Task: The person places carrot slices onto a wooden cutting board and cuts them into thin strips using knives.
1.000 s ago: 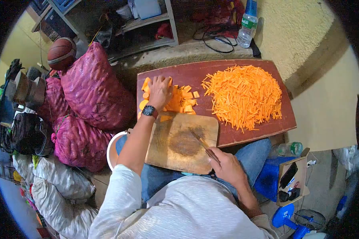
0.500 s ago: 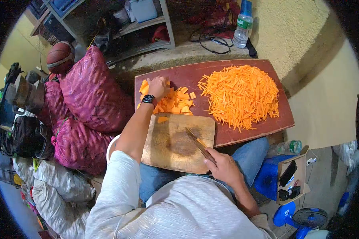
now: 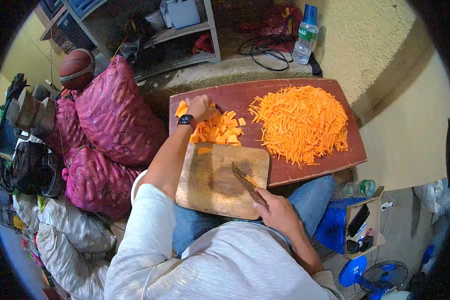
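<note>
My left hand [image 3: 200, 108], with a black watch on its wrist, reaches over the pile of flat orange vegetable pieces [image 3: 217, 131] at the table's left end. Its fingers curl down around some pieces; the fingertips are hidden. In my right hand [image 3: 279, 212] is a knife [image 3: 245, 179], its blade pointing up and left over the wooden cutting board [image 3: 210, 182]. Orange bits cling beside the blade, and one small orange piece lies at the board's top edge. A large heap of thin orange strips [image 3: 305, 125] covers the right part of the reddish table [image 3: 347, 157].
Pink mesh sacks [image 3: 120, 115] stand left of the table, with a basketball [image 3: 77, 69] on top and white sacks [image 3: 67, 255] below. A plastic bottle [image 3: 305, 42] and black cable [image 3: 265, 52] sit behind. At lower right are a cardboard box [image 3: 362, 225] and a blue fan [image 3: 355, 270].
The view has shifted slightly. My left hand stays at the pile with little movement, and the knife in my right hand has turned slightly over the board.
</note>
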`<state>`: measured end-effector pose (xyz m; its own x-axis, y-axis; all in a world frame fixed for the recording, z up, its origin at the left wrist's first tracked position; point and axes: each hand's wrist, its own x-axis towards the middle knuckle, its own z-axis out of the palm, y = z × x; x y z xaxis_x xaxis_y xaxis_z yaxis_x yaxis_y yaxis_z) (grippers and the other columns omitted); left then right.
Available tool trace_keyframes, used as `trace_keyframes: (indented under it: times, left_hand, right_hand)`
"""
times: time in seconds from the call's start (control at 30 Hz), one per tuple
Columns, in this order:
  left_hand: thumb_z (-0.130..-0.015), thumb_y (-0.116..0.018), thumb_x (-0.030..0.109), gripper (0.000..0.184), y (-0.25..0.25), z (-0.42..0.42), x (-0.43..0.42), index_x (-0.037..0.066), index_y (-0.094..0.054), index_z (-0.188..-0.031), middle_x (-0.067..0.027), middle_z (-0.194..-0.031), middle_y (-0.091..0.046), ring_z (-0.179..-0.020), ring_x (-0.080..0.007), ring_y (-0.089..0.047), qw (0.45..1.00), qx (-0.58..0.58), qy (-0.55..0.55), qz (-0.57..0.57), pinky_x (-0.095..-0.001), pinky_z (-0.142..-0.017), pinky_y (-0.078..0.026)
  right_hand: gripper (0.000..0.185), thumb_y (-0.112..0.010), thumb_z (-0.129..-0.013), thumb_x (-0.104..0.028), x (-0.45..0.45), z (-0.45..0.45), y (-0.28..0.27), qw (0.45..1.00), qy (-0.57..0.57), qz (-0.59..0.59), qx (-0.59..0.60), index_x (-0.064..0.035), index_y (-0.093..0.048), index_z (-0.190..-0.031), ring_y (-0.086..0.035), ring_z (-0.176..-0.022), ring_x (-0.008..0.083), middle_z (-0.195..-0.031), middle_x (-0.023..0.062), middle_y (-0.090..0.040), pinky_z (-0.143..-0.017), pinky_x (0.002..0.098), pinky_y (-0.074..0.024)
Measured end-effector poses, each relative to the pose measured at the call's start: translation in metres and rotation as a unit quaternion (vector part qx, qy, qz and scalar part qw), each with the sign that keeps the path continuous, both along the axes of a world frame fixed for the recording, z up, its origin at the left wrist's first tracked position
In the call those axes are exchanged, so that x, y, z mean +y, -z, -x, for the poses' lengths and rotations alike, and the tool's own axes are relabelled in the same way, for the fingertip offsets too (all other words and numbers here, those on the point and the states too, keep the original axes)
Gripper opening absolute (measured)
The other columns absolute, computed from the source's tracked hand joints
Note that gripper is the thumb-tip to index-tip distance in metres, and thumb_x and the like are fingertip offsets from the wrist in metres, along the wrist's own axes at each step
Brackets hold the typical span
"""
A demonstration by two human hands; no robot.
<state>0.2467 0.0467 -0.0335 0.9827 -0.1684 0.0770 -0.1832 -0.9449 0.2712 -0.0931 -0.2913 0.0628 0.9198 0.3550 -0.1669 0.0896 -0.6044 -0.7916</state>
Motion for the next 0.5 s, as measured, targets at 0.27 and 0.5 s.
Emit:
trace_keyframes:
  times: [0.27,0.5]
  left_hand:
    - [-0.088,-0.082,0.008,0.026,-0.038,0.104,-0.011,0.001,-0.075,-0.112,-0.0180,-0.110,-0.075,-0.102,-0.0364,-0.072,0.946,-0.135,0.051,0.292,-0.0460,-0.090,-0.055]
    - [-0.087,-0.082,-0.001,0.039,-0.029,0.276,-0.058,0.001,-0.076,-0.125,-0.0189,-0.115,-0.077,-0.109,-0.0359,-0.072,0.928,-0.012,0.049,0.369,-0.0439,-0.098,-0.056]
  right_hand:
    - [0.043,-0.069,-0.104,-0.019,-0.007,-0.007,-0.002,0.993,0.041,-0.090,0.066,0.0008,-0.065,-0.142,-0.078,-0.104,0.0458,-0.110,0.0315,-0.077,-0.087,0.0484,-0.0601]
    - [0.038,-0.070,-0.105,-0.015,-0.005,-0.003,-0.004,0.986,0.036,-0.155,0.049,0.0053,-0.066,-0.137,-0.073,-0.087,0.0207,-0.096,0.0216,-0.075,-0.080,0.0376,-0.0576]
